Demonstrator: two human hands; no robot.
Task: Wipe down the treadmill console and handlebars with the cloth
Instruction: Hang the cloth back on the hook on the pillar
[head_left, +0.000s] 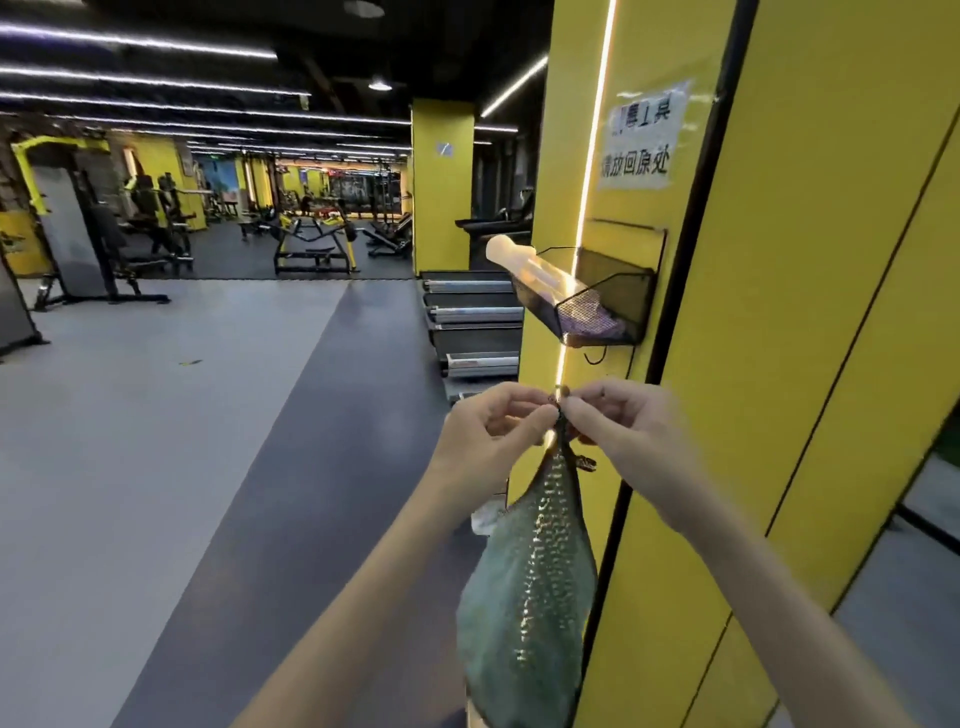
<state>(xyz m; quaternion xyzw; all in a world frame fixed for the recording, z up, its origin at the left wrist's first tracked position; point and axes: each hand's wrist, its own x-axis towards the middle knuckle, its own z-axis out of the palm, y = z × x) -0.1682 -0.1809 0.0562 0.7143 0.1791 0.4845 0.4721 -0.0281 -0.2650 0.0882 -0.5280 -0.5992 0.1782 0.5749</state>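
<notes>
Treadmills (472, 312) standing behind the pillar (779, 364), consoles mostly out of sight | left hand (493, 431) pinching the cloth (524, 597) top | cloth hanging at the pillar's edge | right hand (623, 431) pinching the same corner | wiping seemingly not yet begun

The cloth (524, 597) hangs against the pillar (805, 364), below the wire basket (623, 291); treadmills (478, 317) lie behind.

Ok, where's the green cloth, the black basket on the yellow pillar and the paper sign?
green cloth (524, 582): head view, middle of the hanging part.
black mesh basket (634, 301): head view, on its right side wall.
paper sign (644, 140): head view, middle of the sheet.
</notes>
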